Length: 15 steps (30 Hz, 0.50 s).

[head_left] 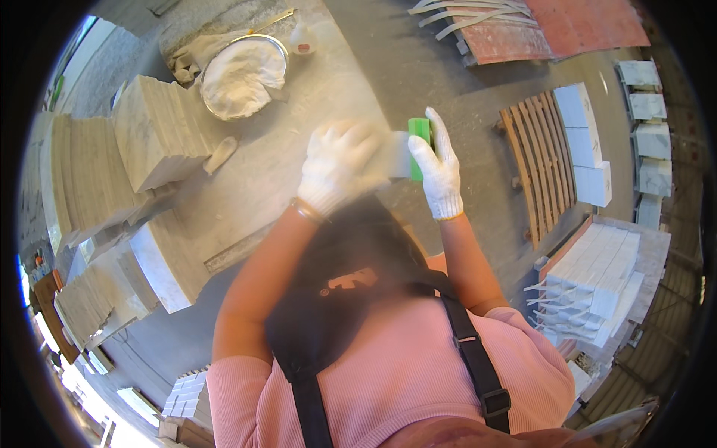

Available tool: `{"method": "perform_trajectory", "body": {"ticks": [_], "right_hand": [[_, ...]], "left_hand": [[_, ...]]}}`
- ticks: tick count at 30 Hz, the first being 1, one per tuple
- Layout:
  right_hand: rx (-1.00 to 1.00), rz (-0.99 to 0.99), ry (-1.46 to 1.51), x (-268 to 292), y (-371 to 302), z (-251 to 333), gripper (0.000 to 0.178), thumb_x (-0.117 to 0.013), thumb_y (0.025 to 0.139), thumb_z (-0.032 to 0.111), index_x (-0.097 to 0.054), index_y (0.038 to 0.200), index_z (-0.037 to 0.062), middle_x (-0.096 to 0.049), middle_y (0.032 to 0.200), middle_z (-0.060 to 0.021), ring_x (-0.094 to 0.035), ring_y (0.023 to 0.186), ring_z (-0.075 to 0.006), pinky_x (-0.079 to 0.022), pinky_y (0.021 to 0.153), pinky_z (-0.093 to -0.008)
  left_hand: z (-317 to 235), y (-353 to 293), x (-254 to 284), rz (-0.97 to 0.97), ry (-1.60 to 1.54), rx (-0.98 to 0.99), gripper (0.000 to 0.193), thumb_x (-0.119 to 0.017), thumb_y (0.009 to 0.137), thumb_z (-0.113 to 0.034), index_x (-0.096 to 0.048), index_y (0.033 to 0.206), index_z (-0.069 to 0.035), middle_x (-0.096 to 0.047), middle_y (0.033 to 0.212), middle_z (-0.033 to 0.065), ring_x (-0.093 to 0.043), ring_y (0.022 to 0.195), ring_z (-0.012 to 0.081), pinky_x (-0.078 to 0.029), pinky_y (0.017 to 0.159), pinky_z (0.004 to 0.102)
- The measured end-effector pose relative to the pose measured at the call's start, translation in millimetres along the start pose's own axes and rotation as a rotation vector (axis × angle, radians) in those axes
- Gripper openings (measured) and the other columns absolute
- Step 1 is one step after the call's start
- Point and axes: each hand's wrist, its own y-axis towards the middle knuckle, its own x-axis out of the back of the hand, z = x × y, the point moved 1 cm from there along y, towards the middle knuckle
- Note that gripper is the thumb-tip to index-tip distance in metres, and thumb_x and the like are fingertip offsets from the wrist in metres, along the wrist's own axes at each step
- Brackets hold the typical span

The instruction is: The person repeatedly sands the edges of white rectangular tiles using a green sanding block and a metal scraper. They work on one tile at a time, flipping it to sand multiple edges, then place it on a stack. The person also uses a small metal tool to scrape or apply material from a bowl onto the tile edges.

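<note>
White knitted gloves cover both hands. My left hand [340,166] is smeared by motion over the worktable's right edge, so its fingers and anything in them cannot be made out. A blurred whitish sheet or strip [393,154] shows between it and a green rectangular piece [418,147]. My right hand [442,168] grips that green piece, thumb in front and fingers upright behind. The piece stands on end, and its exact kind does not show. Beyond my left hand, a round metal-rimmed basin [282,58] holds white powder or paste [237,78].
Stone slabs [160,134] are stacked along the left of the worktable [328,82]. A small bottle [302,39] stands near the basin. To the right on the floor are a slatted wooden pallet [539,160], white blocks [579,127] and strapped white packs [594,272].
</note>
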Motion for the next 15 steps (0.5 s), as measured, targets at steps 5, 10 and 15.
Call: {"method": "perform_trajectory", "body": {"ticks": [5, 10, 15], "right_hand": [[-0.145, -0.006, 0.078, -1.2, 14.8, -4.5, 0.062, -0.066, 0.100, 0.023, -0.045, 0.155, 0.0026, -0.059, 0.143, -0.0092, -0.056, 0.125, -0.0138, -0.045, 0.104, -0.0285], [0.032, -0.004, 0.111, 1.5, 3.6, -4.2, 0.063, -0.067, 0.100, 0.023, -0.044, 0.155, 0.0028, -0.059, 0.143, -0.0085, -0.056, 0.124, -0.0133, -0.045, 0.105, -0.0288], [-0.064, -0.027, 0.060, -4.5, 12.7, -4.2, 0.066, -0.069, 0.099, 0.027, -0.044, 0.155, 0.0024, -0.061, 0.139, -0.0085, -0.058, 0.120, -0.0132, -0.046, 0.103, -0.0292]], "left_hand": [[2.9, 1.0, -0.6, -0.021, -0.002, -0.028, 0.061, -0.083, 0.062, -0.038, -0.072, 0.116, -0.013, -0.067, 0.126, 0.0056, -0.060, 0.119, 0.0312, -0.045, 0.101, 0.0474], [2.1, 0.3, -1.2, -0.021, -0.004, -0.019, 0.061, -0.084, 0.062, -0.038, -0.072, 0.116, -0.013, -0.067, 0.126, 0.0054, -0.060, 0.119, 0.0311, -0.045, 0.100, 0.0471], [1.5, -0.7, -1.8, 0.001, 0.007, -0.005, 0.062, -0.085, 0.061, -0.040, -0.072, 0.117, -0.014, -0.066, 0.127, 0.0050, -0.059, 0.120, 0.0304, -0.045, 0.100, 0.0467]]}}
